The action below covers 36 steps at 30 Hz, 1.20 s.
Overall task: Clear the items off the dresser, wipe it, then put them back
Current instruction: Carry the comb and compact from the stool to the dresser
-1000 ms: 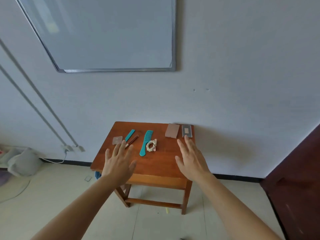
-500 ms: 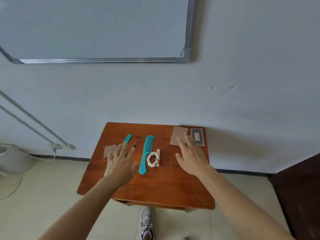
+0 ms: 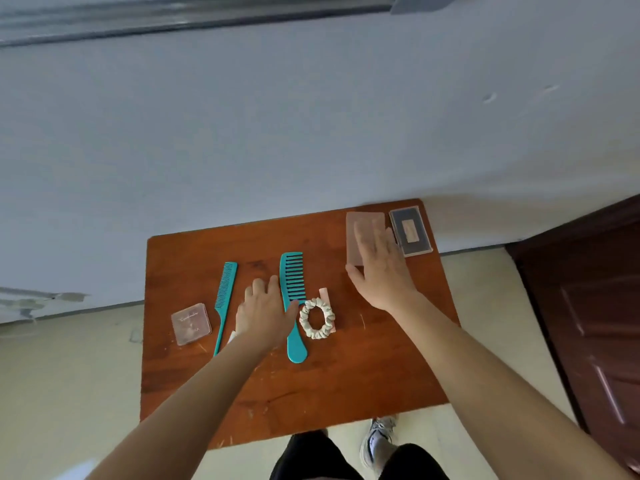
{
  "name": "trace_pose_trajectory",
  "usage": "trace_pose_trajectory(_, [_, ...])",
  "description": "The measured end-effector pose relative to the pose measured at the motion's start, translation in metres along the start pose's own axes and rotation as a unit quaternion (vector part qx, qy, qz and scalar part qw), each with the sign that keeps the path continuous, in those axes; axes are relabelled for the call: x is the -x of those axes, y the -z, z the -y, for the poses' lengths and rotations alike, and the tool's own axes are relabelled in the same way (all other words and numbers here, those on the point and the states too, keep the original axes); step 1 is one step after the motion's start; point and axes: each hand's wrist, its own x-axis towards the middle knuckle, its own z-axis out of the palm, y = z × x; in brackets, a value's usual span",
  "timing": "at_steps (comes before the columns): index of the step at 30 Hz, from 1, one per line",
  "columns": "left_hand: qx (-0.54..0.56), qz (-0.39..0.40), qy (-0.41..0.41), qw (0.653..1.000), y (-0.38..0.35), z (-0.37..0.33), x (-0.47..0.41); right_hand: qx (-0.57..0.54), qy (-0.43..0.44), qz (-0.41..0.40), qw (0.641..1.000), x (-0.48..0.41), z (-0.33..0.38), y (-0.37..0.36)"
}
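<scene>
Both our hands moved fwd — right hand (image 3: 381, 271) spread flat over the frosted pink case (image 3: 360, 233) at the dresser's (image 3: 346, 386) back right, left hand (image 3: 265, 311) open, empty, beside the wide-tooth comb (image 3: 293, 292). Comb's teal, lying mid-top w/ its long axis front-to-back — teeth end toward the wall.

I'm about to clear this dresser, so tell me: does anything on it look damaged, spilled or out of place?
Nothing spilled or broken. The two teal combs, scrunchie and small boxes lie flat in a tidy row. Only the dresser top shows pale scuffs and scratches near its front.
</scene>
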Motion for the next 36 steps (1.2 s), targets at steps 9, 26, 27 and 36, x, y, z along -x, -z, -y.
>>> trace_pose_trajectory(9, [0.040,-0.030,0.035,0.998,-0.012,-0.019,-0.010,-0.023,0.081,-0.074,0.994,0.054,0.001,-0.039])
trace_pose_trajectory(26, [0.168,-0.131,-0.031,0.977,0.046,-0.032,0.042,-0.001,0.078,-0.087,0.993,0.080,-0.012,0.017])
trace_pose_trajectory(27, [0.172,-0.143,-0.048,0.974,0.056,-0.039,0.046,-0.002,0.079,-0.110,0.991,0.085,-0.017,0.030])
trace_pose_trajectory(36, [0.160,-0.196,-0.339,0.906,0.133,-0.153,0.071,-0.009,-0.104,-0.323,0.941,0.184,-0.080,0.133])
